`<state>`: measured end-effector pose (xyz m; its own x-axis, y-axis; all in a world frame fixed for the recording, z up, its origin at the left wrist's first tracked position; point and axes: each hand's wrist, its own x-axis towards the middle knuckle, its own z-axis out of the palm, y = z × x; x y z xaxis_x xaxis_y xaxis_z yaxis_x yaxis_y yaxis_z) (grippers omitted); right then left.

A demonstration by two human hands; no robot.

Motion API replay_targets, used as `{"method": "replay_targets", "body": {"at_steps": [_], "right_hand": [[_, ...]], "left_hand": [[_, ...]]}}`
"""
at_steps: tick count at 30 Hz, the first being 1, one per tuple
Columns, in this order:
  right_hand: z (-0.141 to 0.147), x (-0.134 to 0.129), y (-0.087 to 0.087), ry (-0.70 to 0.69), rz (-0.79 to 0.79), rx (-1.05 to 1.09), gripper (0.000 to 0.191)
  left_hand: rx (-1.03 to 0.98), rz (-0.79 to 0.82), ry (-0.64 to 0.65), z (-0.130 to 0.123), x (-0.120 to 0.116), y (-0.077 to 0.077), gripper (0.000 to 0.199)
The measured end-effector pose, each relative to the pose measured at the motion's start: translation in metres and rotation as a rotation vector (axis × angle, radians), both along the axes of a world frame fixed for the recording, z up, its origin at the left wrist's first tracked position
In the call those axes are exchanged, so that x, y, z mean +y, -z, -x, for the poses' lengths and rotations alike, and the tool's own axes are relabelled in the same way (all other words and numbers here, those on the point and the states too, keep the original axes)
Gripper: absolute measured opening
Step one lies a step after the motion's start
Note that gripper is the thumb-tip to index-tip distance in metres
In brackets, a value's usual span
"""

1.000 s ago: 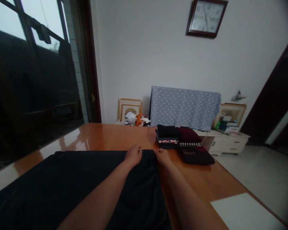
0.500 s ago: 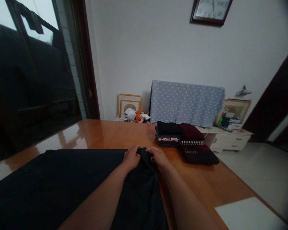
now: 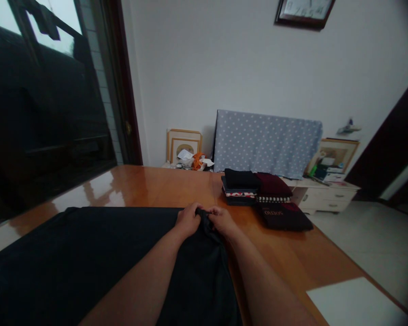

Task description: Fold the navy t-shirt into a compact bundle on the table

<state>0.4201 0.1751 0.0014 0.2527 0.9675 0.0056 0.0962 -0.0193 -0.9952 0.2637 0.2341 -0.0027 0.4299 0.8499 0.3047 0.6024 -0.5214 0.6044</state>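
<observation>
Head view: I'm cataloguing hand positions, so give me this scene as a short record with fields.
Left grip: closed on the dark cloth's far edge
Right grip: closed on that edge, beside the left
Dark cloth: spread over the wooden table, bunched between the hands
Folded clothes: on the table, beyond and right of the hands

Cloth [image 3: 98,253] on the worktop's [image 3: 156,183] near left, left hand [image 3: 188,220] and right hand [image 3: 221,220] at its far right corner, clothing stacks [image 3: 258,189] beyond to the right, sheet [image 3: 355,299] at near right, draped cover [image 3: 267,142] behind the stacks, clock [image 3: 305,13] above.
</observation>
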Motion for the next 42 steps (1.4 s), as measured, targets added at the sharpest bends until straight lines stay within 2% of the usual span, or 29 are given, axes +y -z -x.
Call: {"method": "replay_targets", "body": {"at_steps": [2, 7, 10, 14, 17, 20, 23, 27, 30, 33, 35, 37, 39, 42], "right_hand": [[-0.004, 0.004, 0.003, 0.094, -0.01, 0.031, 0.015], [-0.022, 0.008, 0.008, 0.315, -0.02, 0.077, 0.016], [-0.029, 0.006, 0.01, 0.381, -0.032, 0.036, 0.017], [-0.037, 0.003, 0.006, 0.488, -0.077, -0.082, 0.028], [-0.037, 0.003, 0.002, 0.542, -0.134, -0.173, 0.033], [-0.032, 0.006, 0.003, 0.456, -0.18, -0.338, 0.035], [-0.031, 0.007, 0.008, 0.339, -0.132, -0.47, 0.031], [-0.035, 0.003, 0.005, 0.374, -0.071, -0.525, 0.032], [-0.026, -0.002, -0.006, 0.354, -0.143, -0.628, 0.04], [-0.01, -0.008, -0.01, 0.116, -0.173, -0.859, 0.046], [-0.004, -0.013, -0.009, -0.057, -0.044, -1.007, 0.049], [-0.004, -0.017, -0.007, -0.142, 0.109, -1.097, 0.052], [-0.008, -0.019, -0.008, -0.116, 0.19, -1.128, 0.053], [-0.008, -0.019, -0.015, 0.006, 0.17, -1.131, 0.055]], "left_hand": [[-0.023, 0.012, -0.037, 0.0, 0.001, 0.001, 0.042], [-0.034, 0.03, -0.094, 0.0, 0.001, 0.0, 0.04], [-0.005, -0.014, -0.068, 0.0, -0.001, -0.002, 0.034], [0.086, -0.126, -0.026, -0.001, -0.007, -0.004, 0.024], [0.168, -0.17, 0.01, -0.004, -0.012, -0.005, 0.027], [0.241, -0.171, 0.053, -0.004, -0.014, -0.004, 0.034], [0.275, -0.149, 0.065, -0.004, -0.012, -0.002, 0.04], [0.247, -0.143, 0.076, -0.003, -0.008, 0.001, 0.043], [0.188, -0.142, 0.083, -0.004, -0.005, 0.004, 0.04], [0.146, -0.138, 0.081, -0.004, -0.002, 0.006, 0.036], [0.115, -0.135, 0.064, -0.004, -0.001, 0.006, 0.034], [0.079, -0.127, 0.05, -0.003, 0.001, 0.006, 0.032], [0.051, -0.114, 0.046, -0.002, 0.003, 0.006, 0.03], [0.005, -0.082, 0.032, -0.002, 0.005, 0.007, 0.029]]}}
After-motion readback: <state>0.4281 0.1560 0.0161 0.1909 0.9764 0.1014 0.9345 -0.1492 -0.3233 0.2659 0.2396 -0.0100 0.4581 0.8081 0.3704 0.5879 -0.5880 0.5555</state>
